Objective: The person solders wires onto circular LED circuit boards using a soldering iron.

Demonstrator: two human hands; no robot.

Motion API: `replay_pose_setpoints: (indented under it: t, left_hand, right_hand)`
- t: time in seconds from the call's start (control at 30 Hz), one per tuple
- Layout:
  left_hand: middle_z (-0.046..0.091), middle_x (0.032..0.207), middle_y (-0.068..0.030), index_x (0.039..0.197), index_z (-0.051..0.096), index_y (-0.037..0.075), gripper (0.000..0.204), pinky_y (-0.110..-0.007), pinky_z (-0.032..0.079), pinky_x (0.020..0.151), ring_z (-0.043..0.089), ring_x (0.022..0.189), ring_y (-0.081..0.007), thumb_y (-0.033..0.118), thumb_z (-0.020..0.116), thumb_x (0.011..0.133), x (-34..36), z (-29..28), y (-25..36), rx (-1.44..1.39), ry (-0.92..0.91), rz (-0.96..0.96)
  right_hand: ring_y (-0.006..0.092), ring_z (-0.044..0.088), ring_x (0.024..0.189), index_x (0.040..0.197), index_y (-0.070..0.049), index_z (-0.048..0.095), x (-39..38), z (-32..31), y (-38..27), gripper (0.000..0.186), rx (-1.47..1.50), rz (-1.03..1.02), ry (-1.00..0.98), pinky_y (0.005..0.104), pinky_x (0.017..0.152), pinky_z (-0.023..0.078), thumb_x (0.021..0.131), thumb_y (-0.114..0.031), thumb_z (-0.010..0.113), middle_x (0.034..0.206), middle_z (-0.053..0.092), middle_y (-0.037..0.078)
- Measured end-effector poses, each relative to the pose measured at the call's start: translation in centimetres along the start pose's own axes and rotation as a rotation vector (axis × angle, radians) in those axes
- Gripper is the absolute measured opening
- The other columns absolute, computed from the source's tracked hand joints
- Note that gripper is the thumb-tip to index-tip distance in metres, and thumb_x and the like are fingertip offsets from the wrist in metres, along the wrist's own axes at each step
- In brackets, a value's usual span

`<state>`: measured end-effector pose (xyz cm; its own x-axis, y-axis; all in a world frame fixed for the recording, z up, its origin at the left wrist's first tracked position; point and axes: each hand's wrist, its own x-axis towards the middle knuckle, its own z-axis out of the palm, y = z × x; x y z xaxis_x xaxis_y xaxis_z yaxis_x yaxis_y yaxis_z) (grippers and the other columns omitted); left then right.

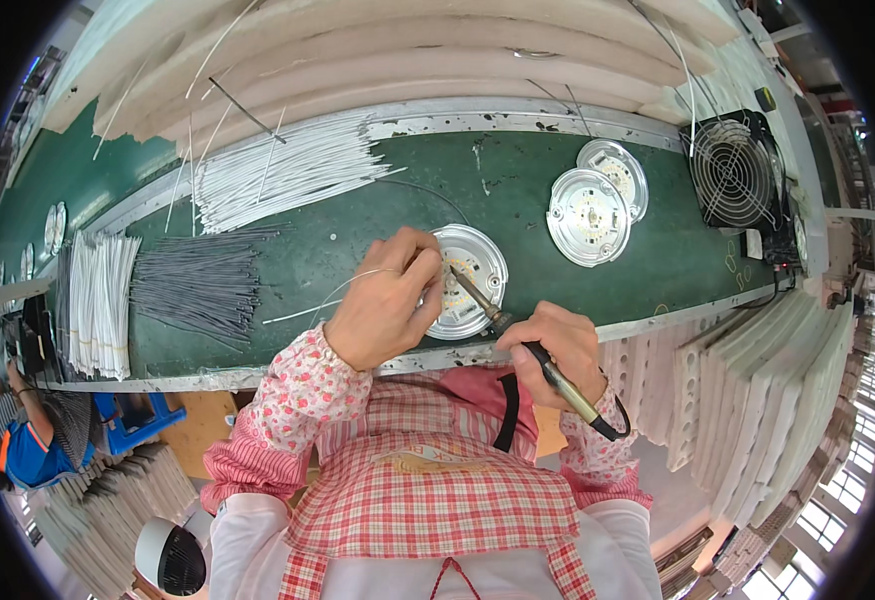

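Note:
My right hand (555,352) is wrapped round the handle of a soldering iron (479,298). The iron's tip points at the board in the middle of a round silver metal lamp base (495,268) on the green bench. My left hand (385,305) pinches a thin white wire (305,314) over the left part of this base. The wire's free end trails left, and its other end is hidden by my fingers. A dark wire (427,188) curves away behind the base. Whether the tip touches the board or the wire is too small to tell.
Bundles of white wires (287,170), dark wires (197,285) and more white wires (102,305) lie to the left. Two lamp bases (587,218) overlap at the right, near a black fan (732,170). Foam sheets (757,390) stand lower right. Another person (47,445) sits far left.

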<state>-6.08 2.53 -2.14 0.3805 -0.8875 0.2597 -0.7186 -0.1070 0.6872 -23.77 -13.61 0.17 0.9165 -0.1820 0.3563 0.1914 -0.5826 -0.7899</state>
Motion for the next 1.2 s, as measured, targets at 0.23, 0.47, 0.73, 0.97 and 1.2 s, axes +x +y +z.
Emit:
replay_pose_setpoints:
  t: [0.23, 0.47, 0.73, 0.97, 1.2]
  left_hand:
    - [0.056, 0.106, -0.0137, 0.091, 0.055, 0.003, 0.016, -0.042, 0.043, 0.078, 0.055, 0.089, -0.0341, 0.004, 0.068, 0.082, 0.2, 0.4, 0.1, 0.091, -0.008, 0.032]
    - [0.058, 0.109, -0.0101, 0.105, 0.064, 0.006, 0.027, -0.041, 0.044, 0.08, 0.058, 0.096, -0.0297, 0.001, 0.068, 0.079, -0.4, -0.4, 0.0, 0.22, 0.012, 0.102]
    - [0.059, 0.119, -0.0079, 0.127, 0.063, 0.006, 0.057, -0.038, 0.046, 0.088, 0.059, 0.107, -0.0263, 0.001, 0.066, 0.07, -2.0, -1.4, -0.2, 0.405, -0.087, 0.241]
    - [0.06, 0.117, -0.0069, 0.124, 0.065, 0.007, 0.052, -0.039, 0.045, 0.09, 0.058, 0.108, -0.0247, 0.007, 0.067, 0.072, -1.5, -1.8, 0.3, 0.528, -0.131, 0.274]
    - [0.065, 0.105, -0.0092, 0.112, 0.07, 0.007, 0.022, -0.039, 0.043, 0.09, 0.061, 0.1, -0.0273, 0.009, 0.058, 0.094, 1.4, -3.9, 1.4, 0.156, 0.175, -0.021]
  right_hand:
    - [0.0238, 0.056, 0.061, 0.088, -0.005, 0.067, 0.8, -1.0, -0.5, 0.007, -0.008, 0.043, -0.089, 0.0359, 0.054, 0.046, 0.082, -0.005, 0.064, 0.074, 0.063, 0.007]
    - [0.0251, 0.058, 0.065, 0.089, -0.004, 0.067, -0.1, -1.1, 0.3, 0.013, 0.15, 0.249, -0.061, 0.0355, 0.061, 0.046, 0.088, -0.014, 0.059, 0.076, 0.062, 0.011]
    - [0.0253, 0.058, 0.068, 0.096, -0.004, 0.067, -2.4, -0.1, -0.4, 0.016, 0.176, 0.414, 0.027, 0.0349, 0.063, 0.045, 0.089, -0.019, 0.065, 0.079, 0.062, 0.011]
    - [0.0349, 0.053, 0.12, 0.144, -0.002, 0.04, 1.1, 5.1, -0.4, 0.101, -0.499, 0.178, 0.078, 0.0471, 0.107, 0.034, 0.063, -0.036, 0.091, 0.127, 0.057, 0.019]
    - [0.0355, 0.053, 0.118, 0.144, -0.002, 0.039, 1.2, 2.4, -1.5, 0.107, -0.389, 0.149, 0.166, 0.046, 0.106, 0.033, 0.058, -0.033, 0.093, 0.129, 0.057, 0.016]
